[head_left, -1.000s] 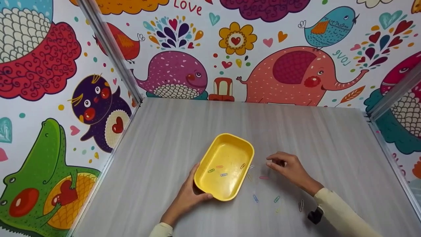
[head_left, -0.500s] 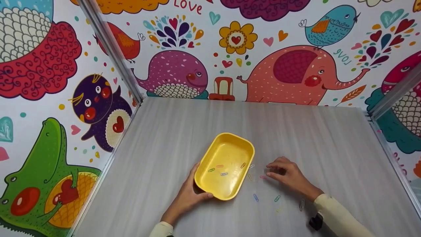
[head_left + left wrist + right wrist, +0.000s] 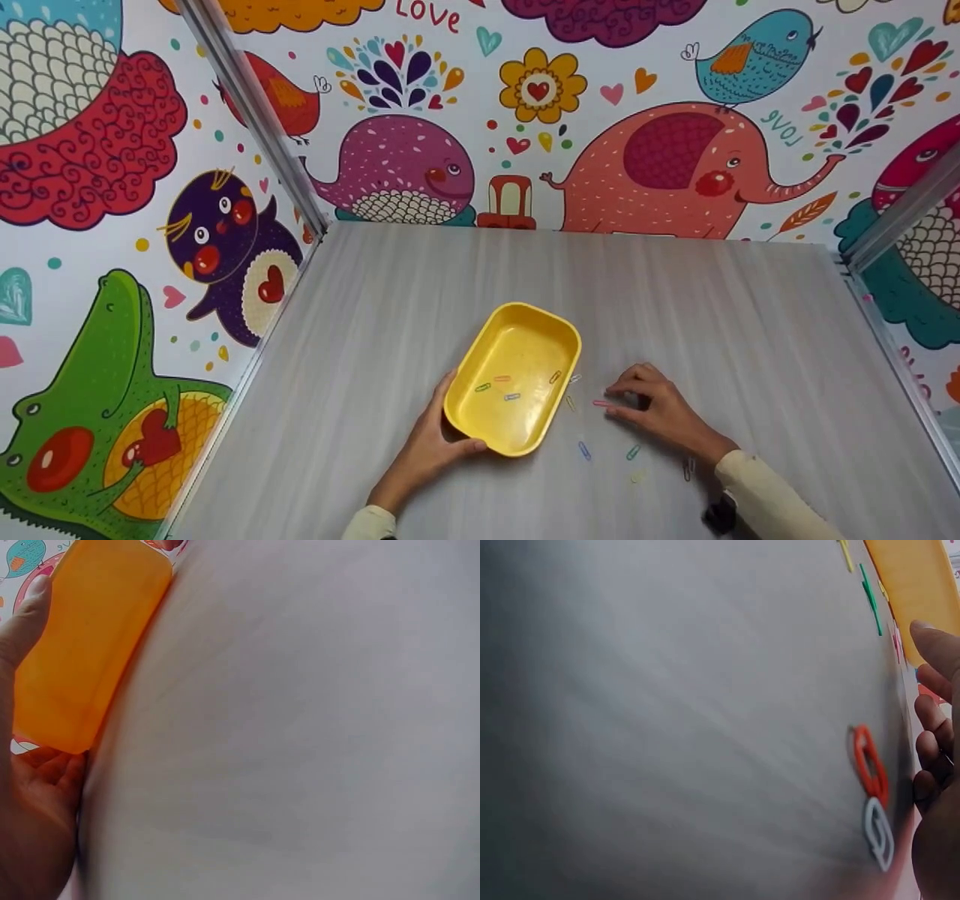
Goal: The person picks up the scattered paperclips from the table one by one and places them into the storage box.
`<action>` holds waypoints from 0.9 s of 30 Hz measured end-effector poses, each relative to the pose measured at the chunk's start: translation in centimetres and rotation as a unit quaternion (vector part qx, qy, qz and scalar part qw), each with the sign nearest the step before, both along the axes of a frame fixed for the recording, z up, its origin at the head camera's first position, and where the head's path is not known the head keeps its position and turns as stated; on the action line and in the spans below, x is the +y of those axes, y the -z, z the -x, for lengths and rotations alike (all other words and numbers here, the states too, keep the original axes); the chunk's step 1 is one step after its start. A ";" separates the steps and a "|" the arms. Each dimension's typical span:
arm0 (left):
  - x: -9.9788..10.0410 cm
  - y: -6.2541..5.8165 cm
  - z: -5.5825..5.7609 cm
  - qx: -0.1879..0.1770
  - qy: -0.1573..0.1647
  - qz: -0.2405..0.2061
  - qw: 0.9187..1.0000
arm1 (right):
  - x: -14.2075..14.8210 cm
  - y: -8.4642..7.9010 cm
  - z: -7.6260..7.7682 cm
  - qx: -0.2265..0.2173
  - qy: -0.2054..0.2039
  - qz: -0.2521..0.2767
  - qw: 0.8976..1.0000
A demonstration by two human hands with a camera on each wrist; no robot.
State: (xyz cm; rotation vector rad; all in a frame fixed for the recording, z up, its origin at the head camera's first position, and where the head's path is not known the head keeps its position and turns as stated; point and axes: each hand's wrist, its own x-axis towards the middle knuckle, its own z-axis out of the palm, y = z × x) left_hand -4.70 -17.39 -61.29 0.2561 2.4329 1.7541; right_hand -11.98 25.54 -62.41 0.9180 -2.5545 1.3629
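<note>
My left hand (image 3: 427, 446) grips the near left side of a yellow plastic tray (image 3: 457, 420), thumb over the rim; the left wrist view has the tray's outer wall (image 3: 97, 637) between thumb and fingers. Inside the tray lie an orange paper clip (image 3: 502, 379), a green one (image 3: 482, 388), a blue one (image 3: 511, 397) and a red one (image 3: 555, 377). Right of the tray, my right hand (image 3: 664, 409) is low over the table, thumb and forefinger parted around the end of a pink paper clip (image 3: 601, 403). The thumb (image 3: 934, 645) is extended in the right wrist view.
Loose on the grey table (image 3: 420, 277) are a blue clip (image 3: 584, 451), a green clip (image 3: 634, 452) and several others. A red clip (image 3: 871, 765) and a white clip (image 3: 880, 834) lie below the right wrist. Cartoon-printed walls (image 3: 420, 169) enclose the table.
My right hand has come down toward the table, its fingertips now at the pink clip and thumb and forefinger farther apart. The left hand and tray have stayed put.
</note>
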 end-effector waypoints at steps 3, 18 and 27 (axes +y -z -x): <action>0.0 0.0 0.0 -0.006 0.000 -0.008 1.000 | 0.0 0.1 0.0 -0.004 0.004 -0.003 1.000; -0.1 0.5 0.1 -0.002 0.003 -0.017 1.000 | -0.3 0.6 -0.4 0.037 0.012 -0.005 0.999; -0.1 0.2 0.0 -0.003 0.003 -0.013 1.000 | -0.8 0.0 -0.8 0.016 0.030 -0.021 0.999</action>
